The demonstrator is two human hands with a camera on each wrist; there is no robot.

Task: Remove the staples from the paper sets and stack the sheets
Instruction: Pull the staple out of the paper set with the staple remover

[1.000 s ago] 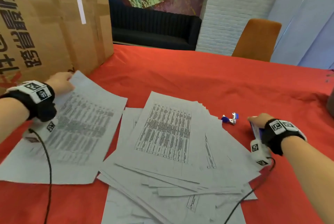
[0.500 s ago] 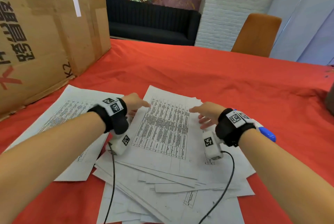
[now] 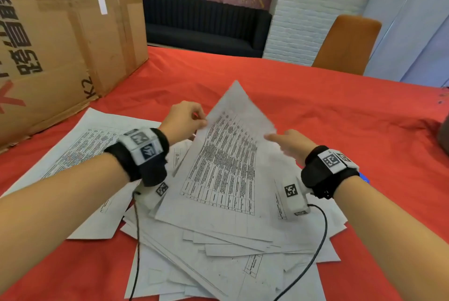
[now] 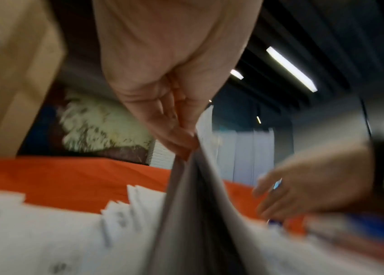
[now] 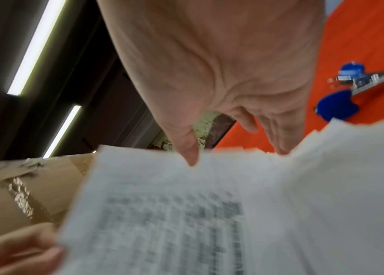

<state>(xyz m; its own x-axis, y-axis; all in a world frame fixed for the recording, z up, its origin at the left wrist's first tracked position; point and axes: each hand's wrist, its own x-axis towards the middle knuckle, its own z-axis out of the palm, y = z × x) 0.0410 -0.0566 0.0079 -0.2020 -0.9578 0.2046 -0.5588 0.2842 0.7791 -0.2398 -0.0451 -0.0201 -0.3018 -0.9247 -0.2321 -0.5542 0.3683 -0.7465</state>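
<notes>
A stapled paper set (image 3: 228,154) printed with a table is tilted up off the loose pile of sheets (image 3: 218,259). My left hand (image 3: 194,120) pinches its upper left edge; the left wrist view shows the fingertips (image 4: 181,147) closed on the raised sheets. My right hand (image 3: 279,139) holds the set's right edge, with the thumb (image 5: 189,148) on top and the fingers (image 5: 280,147) going under the paper. A blue staple remover (image 5: 341,89) lies on the red cloth beyond the right hand. The staple itself is not visible.
A separate stack of sheets (image 3: 80,145) lies at the left, in front of a big cardboard box (image 3: 60,40). A blue object (image 3: 364,178) peeks out behind my right wrist. Red cloth (image 3: 315,111) stretches bare beyond the papers; an orange chair (image 3: 347,43) stands at the far edge.
Both hands came in from the sides to the middle pile. The left hand has since lifted the top set's left edge, and the right hand has taken its right edge.
</notes>
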